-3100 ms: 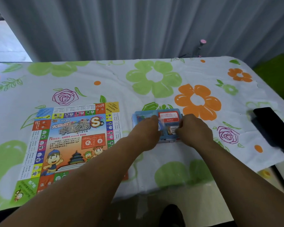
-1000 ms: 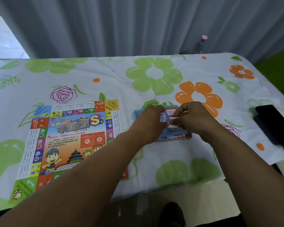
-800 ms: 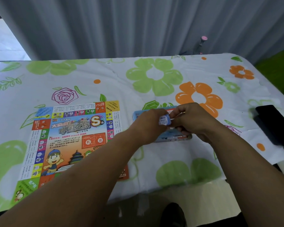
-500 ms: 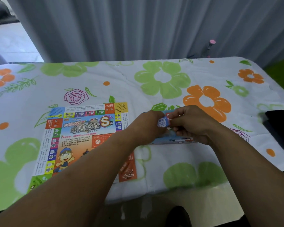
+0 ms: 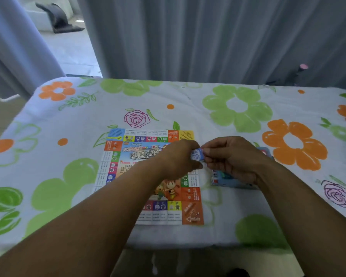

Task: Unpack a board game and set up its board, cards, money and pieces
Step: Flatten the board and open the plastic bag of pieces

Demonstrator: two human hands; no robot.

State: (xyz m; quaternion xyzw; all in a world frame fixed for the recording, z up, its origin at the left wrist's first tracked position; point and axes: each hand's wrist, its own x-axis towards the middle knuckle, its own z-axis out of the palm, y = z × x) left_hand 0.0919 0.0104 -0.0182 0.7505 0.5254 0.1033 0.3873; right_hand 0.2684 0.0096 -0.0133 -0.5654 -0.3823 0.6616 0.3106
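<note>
Pack lifted left off the box, pinched between left hand and right hand; board laid, contents remain.

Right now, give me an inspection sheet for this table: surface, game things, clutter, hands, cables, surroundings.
Surface: floral tablecloth, white with green and orange flowers, covers the whole top.
Job's things: game board lies flat and unfolded; blue box sits just right of it, partly hidden under the right hand; small blue bundle is held up near the board's right edge, print too blurred to read.
Clutter: nothing seen.
Hands: left hand and right hand both pinch the small blue bundle.
Cables: nothing seen.
Surroundings: grey curtain behind; pink-capped object past the far edge.
</note>
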